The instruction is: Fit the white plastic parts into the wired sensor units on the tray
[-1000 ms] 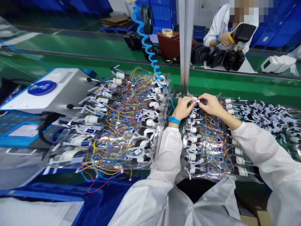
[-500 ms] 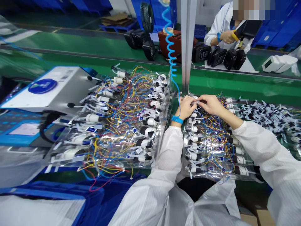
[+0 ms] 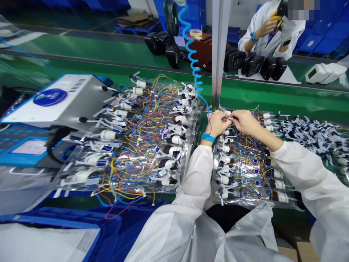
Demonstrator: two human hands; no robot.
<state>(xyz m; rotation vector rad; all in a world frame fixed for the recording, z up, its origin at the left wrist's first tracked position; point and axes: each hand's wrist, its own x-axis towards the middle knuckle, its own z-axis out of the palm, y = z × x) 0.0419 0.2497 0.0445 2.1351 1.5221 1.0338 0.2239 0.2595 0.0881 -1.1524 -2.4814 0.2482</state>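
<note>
My left hand (image 3: pixel 217 123) and my right hand (image 3: pixel 244 121) meet at the far end of a clear plastic tray (image 3: pixel 286 208) of small white and black wired parts. Both hands pinch one small white part (image 3: pixel 230 118) between their fingertips. A blue wrist strap (image 3: pixel 208 137) sits on my left wrist, joined to a blue coiled cord (image 3: pixel 192 54). Red, yellow and blue wires lie under my hands. My white sleeves cover both forearms.
A bigger clear tray (image 3: pixel 188 160) of the same wired parts lies to the left. A white and blue machine (image 3: pixel 62 102) stands at far left. Loose white strips (image 3: pixel 308 133) pile at right. A metal post (image 3: pixel 219 51) rises behind. Across the green belt a person handles black devices (image 3: pixel 255 65).
My hands stay pinched on the small part at the tray's far end. The view has shifted slightly. The person across the belt has raised a hand and device upward.
</note>
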